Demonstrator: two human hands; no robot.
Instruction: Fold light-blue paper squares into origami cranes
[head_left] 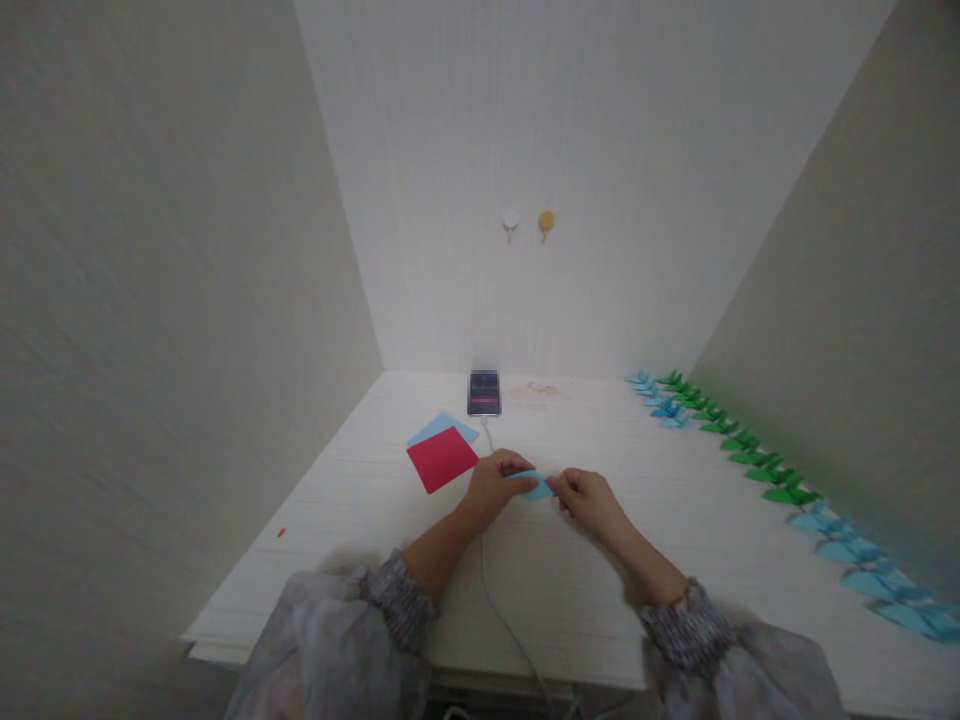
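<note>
A small folded piece of light blue paper (pixel 535 489) is held between my two hands over the middle of the table. My left hand (pixel 496 488) grips its left part, thumb on top and fingers behind. At the right corner of the paper, the fingertips of my right hand (pixel 587 497) are pinched together on it. Just left of my left hand lies a red paper square (pixel 442 460), partly covering a light blue sheet (pixel 444 426).
Folded green paper cranes (pixel 739 442) and light blue ones (pixel 851 552) line the right side of the white table (pixel 360 540). A phone (pixel 484 393) lies near the back wall, its white cable (pixel 499 610) running under my left arm. Two hooks (pixel 546 221) hang on the wall.
</note>
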